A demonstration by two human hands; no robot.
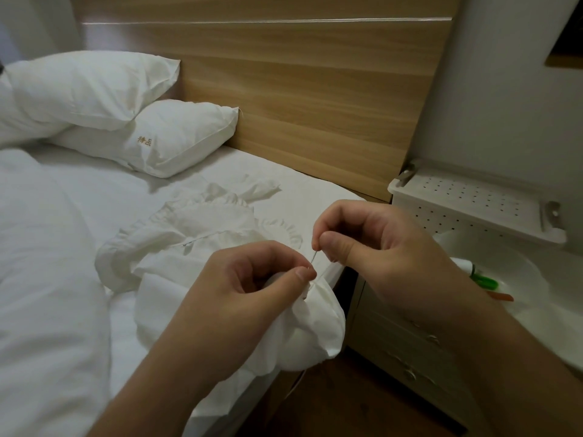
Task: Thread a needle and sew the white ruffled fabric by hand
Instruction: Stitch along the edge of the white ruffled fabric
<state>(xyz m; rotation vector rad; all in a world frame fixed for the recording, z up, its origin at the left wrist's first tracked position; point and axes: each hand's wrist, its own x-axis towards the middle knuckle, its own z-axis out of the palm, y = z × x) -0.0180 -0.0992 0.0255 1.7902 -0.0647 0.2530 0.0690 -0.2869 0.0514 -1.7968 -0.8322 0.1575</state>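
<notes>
The white ruffled fabric [195, 234] lies bunched on the bed's near right corner, part of it hanging over the edge. My left hand [246, 291] grips a fold of this fabric between thumb and fingers. My right hand [372, 247] pinches the thin needle [313, 257] between thumb and forefinger, just above the fold. The needle's lower end meets the fabric at my left thumb. A pale thread [296, 386] hangs down below the fabric over the floor.
Two white pillows [176, 143] lean against the wooden headboard [315, 99]. A white duvet [41, 263] fills the left. To the right stand a bedside cabinet [407, 351], a perforated white shelf [479, 200] and a white basin [517, 279] holding green and orange items.
</notes>
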